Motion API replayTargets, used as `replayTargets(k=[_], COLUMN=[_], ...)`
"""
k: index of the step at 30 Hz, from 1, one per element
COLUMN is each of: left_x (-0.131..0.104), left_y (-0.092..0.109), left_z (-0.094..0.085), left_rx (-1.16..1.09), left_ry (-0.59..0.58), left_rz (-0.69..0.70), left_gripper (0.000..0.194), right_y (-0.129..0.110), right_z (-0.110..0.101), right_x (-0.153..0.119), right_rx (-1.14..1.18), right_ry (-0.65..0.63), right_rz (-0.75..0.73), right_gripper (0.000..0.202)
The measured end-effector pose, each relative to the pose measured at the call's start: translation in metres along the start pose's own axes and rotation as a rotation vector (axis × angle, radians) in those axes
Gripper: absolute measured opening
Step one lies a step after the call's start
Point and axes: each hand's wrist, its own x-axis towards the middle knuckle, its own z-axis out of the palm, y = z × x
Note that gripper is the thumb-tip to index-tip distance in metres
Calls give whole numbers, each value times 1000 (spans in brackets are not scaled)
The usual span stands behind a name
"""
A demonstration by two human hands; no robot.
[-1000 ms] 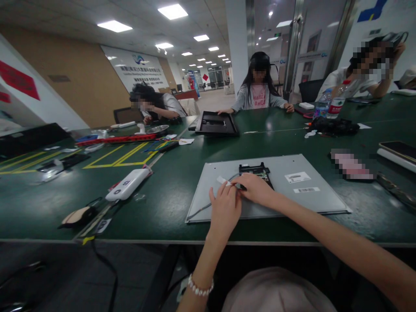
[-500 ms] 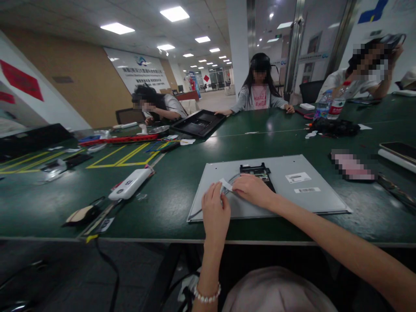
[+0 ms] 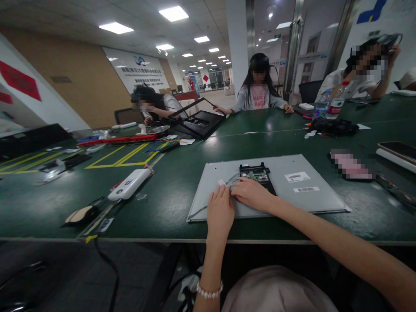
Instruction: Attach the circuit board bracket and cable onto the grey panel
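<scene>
A flat grey display panel (image 3: 321, 197) lies back side up on the table before me. Near its far middle a black bracket with a green circuit board (image 3: 258, 175) is fixed. A grey cable (image 3: 231, 178) runs from the board leftward, under a small piece of white tape (image 3: 221, 182), to the panel's near left corner. My left hand (image 3: 221, 208) lies over the tape and cable with its fingers stretched out flat. Beside it my right hand (image 3: 251, 194) rests on the panel, fingers extended and fingertips at the cable; its thumb is partly hidden.
To the left lie a white power bank (image 3: 129, 185) and a beige-and-black mouse-like object (image 3: 81, 215). A pink phone (image 3: 352, 164) is at the right, and two bottles (image 3: 336, 102) stand farther back. Across the table, people sit by a black frame (image 3: 206, 121).
My fingers have come down from holding the white tape to lying on it and the cable. More of the circuit board shows. Across the table, a thin black frame has been lifted.
</scene>
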Motion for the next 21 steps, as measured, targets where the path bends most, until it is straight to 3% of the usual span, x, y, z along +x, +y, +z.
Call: replayTargets(k=[7,16,21], left_x=[11,23,30], left_y=[8,15,14], left_z=[-10,-21,-21], left_rx=[71,152,134], left_ry=[-94,-183,-210], left_rz=[-61,-134,-185], left_gripper=[31,24,22], right_y=[-14,-28,-36], right_z=[-14,-25,-23], right_x=[-11,-28,-31], right_rx=[-3,22,18], right_ry=[-98,-180,-180], right_rz=[-23,1,22], right_gripper=[21,61,70])
